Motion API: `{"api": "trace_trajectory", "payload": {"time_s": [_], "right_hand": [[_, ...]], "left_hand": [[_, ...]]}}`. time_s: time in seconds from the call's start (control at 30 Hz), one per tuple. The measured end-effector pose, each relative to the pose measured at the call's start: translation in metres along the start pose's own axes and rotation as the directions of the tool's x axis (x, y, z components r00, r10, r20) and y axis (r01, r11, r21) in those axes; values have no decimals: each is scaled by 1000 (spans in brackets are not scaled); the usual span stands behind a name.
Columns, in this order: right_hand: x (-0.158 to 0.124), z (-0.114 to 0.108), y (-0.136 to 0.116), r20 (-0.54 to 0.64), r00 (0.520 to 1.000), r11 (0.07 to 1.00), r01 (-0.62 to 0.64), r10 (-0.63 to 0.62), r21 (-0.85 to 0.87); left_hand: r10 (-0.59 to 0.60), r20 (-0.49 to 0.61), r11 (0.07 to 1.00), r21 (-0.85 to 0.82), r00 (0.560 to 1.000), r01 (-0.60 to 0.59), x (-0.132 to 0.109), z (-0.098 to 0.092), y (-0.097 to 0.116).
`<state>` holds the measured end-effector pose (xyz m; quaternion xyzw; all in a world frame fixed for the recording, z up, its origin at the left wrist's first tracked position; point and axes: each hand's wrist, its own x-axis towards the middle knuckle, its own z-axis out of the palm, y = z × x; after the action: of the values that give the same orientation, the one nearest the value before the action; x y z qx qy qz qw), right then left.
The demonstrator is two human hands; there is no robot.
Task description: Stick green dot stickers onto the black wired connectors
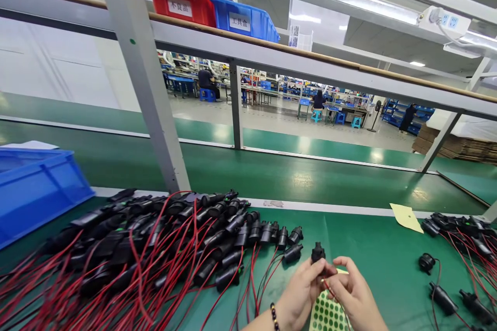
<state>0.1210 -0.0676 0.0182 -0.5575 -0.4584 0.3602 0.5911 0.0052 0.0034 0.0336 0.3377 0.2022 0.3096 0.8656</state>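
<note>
A black cylindrical unit (318, 252) is standing upright in the left hand (300, 289), its tip poking above the closed thumb and fingers. The right hand (355, 292) is curving just beside it, index finger and thumb parted; a red wire (332, 291) is running along the thumb, though whether it is being gripped I cannot tell. Beneath the hands, a sheet of green round stickers (329, 315) is lying on the counter (365, 243). Similar wired units (155, 232) are heaping toward the counter's left edge; more are lying toward its right edge. Overhead, a shelf (310, 59) is carrying a red bin (202, 9) reading "不良品" and a blue bin (262, 26) reading "工具盒".
</note>
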Motion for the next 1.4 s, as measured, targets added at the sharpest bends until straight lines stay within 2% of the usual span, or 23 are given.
{"api": "trace_trajectory", "payload": {"time_s": [0.07, 0.13, 0.2, 0.27, 0.4, 0.53, 0.63, 0.7, 0.8, 0.9, 0.97, 1.07, 1.27, 1.33, 1.4], "right_hand": [[4, -15, 0, 41, 999, 995, -20, 24, -93], [12, -33, -5, 17, 1000, 974, -13, 17, -226], [23, -49, -10, -67, 996, 934, 26, -53, -357], [34, -59, -11, -90, 986, 879, 80, -138, -470], [43, -57, 8, 42, 981, 784, 179, -192, -595], [38, -42, 39, 169, 967, 694, 253, -188, -674], [34, -46, 51, 218, 960, 622, 278, -173, -732], [31, -61, 54, 194, 969, 567, 246, -152, -786], [25, -95, 60, 112, 987, 479, 153, -111, -864], [19, -121, 74, 114, 992, 404, 129, -61, -906], [17, -127, 84, 163, 986, 385, 157, -18, -909], [18, -123, 92, 192, 981, 378, 175, 7, -909], [16, -104, 87, 113, 992, 418, 128, -61, -899], [14, -101, 85, 66, 992, 432, 105, -104, -896], [14, -101, 83, 62, 994, 455, 98, -94, -885]], "left_hand": [[-28, -39, 999, -21, 999, 27, 0, -9, 4], [-85, -67, 996, 0, 994, 86, 3, -20, 4], [-149, -71, 987, 48, 986, 152, 6, -31, 0], [-194, -54, 976, 94, 980, 198, 9, -39, -7], [-227, -14, 965, 134, 974, 227, 14, -48, -17], [-244, 7, 960, 143, 970, 240, 16, -51, -17], [-256, 22, 958, 139, 966, 251, 16, -49, -14], [-267, 34, 955, 142, 963, 260, 16, -48, -13], [-286, 35, 946, 172, 958, 276, 17, -47, -12], [-300, 14, 936, 197, 954, 291, 18, -48, -13], [-300, 6, 934, 206, 954, 293, 18, -48, -13], [-292, 20, 933, 227, 956, 280, 18, -48, -13], [-301, 34, 928, 240, 953, 284, 18, -49, -13], [-302, 32, 929, 232, 953, 287, 18, -49, -14], [-298, 29, 932, 224, 954, 284, 17, -49, -14]]}}
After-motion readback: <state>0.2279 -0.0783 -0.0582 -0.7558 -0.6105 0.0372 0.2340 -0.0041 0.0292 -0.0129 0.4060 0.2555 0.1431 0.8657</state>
